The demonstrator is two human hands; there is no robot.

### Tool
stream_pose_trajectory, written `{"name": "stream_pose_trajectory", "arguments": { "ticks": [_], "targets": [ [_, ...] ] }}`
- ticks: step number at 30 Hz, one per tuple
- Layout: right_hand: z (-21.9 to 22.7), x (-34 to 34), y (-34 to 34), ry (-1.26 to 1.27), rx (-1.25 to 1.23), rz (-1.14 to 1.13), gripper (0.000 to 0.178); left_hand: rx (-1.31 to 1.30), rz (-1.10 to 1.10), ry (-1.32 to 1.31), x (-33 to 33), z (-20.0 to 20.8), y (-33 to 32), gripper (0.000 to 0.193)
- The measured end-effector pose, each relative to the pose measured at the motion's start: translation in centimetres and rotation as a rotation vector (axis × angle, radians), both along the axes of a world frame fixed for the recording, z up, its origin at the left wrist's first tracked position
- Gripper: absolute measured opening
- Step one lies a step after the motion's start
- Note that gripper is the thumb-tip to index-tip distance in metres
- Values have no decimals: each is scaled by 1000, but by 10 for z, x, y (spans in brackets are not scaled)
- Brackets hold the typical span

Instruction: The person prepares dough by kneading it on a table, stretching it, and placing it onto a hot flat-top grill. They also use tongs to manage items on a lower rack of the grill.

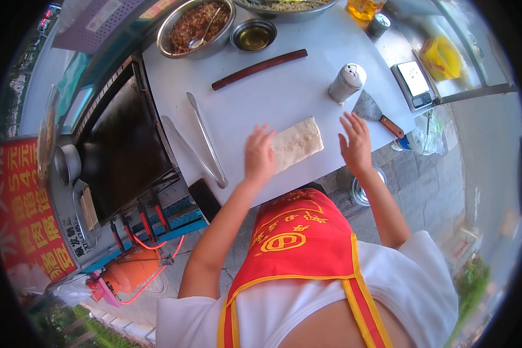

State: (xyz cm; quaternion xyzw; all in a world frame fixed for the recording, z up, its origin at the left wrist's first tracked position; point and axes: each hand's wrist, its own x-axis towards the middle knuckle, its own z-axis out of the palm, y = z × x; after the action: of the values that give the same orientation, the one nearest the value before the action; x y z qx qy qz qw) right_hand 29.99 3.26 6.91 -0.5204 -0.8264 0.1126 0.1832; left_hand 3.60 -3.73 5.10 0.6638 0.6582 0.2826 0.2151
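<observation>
A flat, pale rectangle of folded dough (298, 144) lies on the white worktop near its front edge. At its left end is my left hand (260, 152), slightly blurred, fingers stretched out and holding nothing; I cannot tell whether it touches the dough. My right hand (355, 141) hovers right of the dough, apart from it, with fingers spread and nothing in them. Just beyond that hand stand a metal shaker (348, 83) and a wooden-handled scraper (371, 109). A thin dark wooden rolling pin (260, 69) rests farther back. Metal tongs (206, 139) lie to the left.
At the back are a bowl of reddish-brown filling (169, 37) with a spoon and a small bowl of oil (254, 39). A dark griddle (119, 139) adjoins the worktop on the left. A phone (204, 197) sits by the front edge. A digital scale (413, 84) stands right, near a yellow container (441, 58).
</observation>
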Motion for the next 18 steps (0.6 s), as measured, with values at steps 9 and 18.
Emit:
{"name": "stream_pose_trajectory", "arguments": {
  "ticks": [9,18],
  "targets": [
    [-26,-38,-23,-288,-129,619,85,-137,-70,445,38,-38,-25,65],
    [-15,-24,-9,-144,-144,472,87,-70,-56,213,51,-29,17,57]
  ]
}}
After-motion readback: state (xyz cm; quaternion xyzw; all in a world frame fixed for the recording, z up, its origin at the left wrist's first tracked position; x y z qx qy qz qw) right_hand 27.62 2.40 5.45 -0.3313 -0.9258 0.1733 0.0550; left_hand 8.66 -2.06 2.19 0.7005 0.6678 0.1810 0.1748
